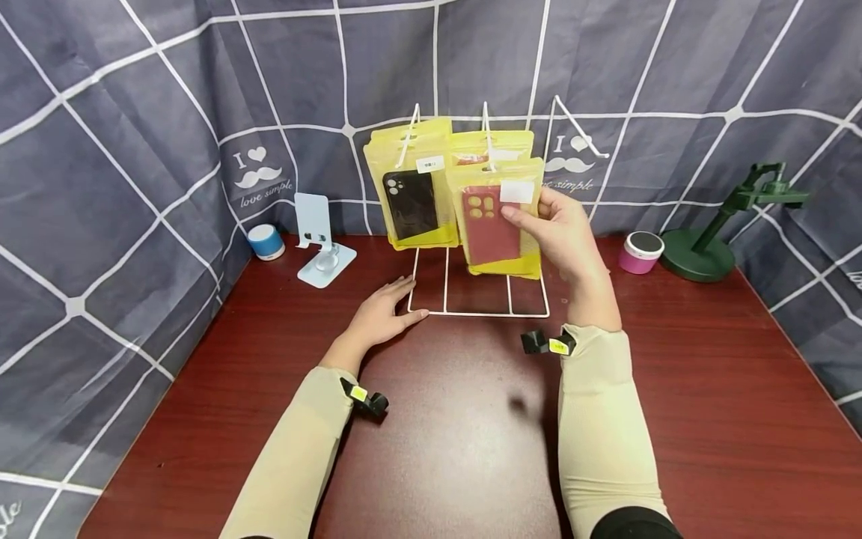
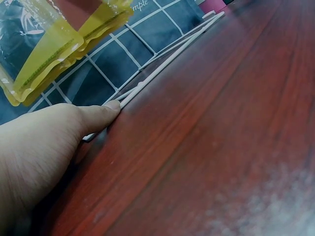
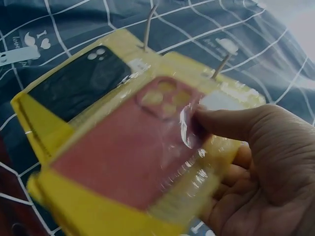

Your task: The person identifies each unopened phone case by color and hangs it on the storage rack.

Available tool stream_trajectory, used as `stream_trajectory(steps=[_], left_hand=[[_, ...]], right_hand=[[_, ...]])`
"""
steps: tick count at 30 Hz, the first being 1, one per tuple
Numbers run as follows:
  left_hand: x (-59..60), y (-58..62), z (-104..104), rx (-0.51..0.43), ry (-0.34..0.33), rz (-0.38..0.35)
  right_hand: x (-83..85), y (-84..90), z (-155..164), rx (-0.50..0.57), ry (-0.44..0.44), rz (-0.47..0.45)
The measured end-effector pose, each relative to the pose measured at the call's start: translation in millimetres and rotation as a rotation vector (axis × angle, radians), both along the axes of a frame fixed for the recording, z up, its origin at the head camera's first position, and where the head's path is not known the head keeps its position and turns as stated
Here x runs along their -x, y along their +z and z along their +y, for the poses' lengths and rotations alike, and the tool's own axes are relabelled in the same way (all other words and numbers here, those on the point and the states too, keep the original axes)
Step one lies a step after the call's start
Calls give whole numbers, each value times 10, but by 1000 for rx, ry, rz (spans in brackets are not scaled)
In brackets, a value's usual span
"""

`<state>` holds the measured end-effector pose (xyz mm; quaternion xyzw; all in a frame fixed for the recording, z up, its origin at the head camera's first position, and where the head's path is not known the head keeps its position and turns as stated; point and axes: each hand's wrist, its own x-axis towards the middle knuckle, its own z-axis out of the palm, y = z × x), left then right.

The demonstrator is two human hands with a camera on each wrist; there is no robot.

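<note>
1. Right hand (image 1: 562, 232): we see it pinching the yellow plastic pouch with a dark red phone case inside (image 1: 497, 224), thumb on the front and fingers behind, held up in front of the white wire display rack (image 1: 480, 311).
2. Our left hand (image 1: 387, 311) lies flat with straight fingers on the dark red wooden counter (image 1: 673, 389), fingertips touching the rack's front left corner.
3. On the rack we count three upright hooks; a yellow pouch with a black phone case (image 1: 411, 195) hangs at the left, with more yellow pouches stacked behind it and behind the held one.
4. Around the rack we count one white phone stand (image 1: 322, 247), one blue-banded round speaker (image 1: 266, 242), one pink round speaker (image 1: 640, 252) and one green desk stand (image 1: 723, 232), all well apart from both hands.
</note>
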<state>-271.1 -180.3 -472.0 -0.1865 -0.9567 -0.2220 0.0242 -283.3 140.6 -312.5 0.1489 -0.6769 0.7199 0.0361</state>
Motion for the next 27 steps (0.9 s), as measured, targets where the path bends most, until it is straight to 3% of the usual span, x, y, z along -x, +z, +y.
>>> stream_trajectory(steps=[5,9,14,20,27], left_hand=[[-2,-10,-6,-1,6,1],[1,-17,-6,-4,3,0],[9,3,-4,0,4,2],[8,-2,1,-3,6,11],[3,-5,-2,-7,-4,10]], right_hand=[[145,-202,-56,-41,67,-57],[224,-311,-46,-52,42,-74],[247,-331,-8,-39,-102,-38],[250,-330,-17,-114,-291,2],[239,-329,-50,-146,-306,-8]])
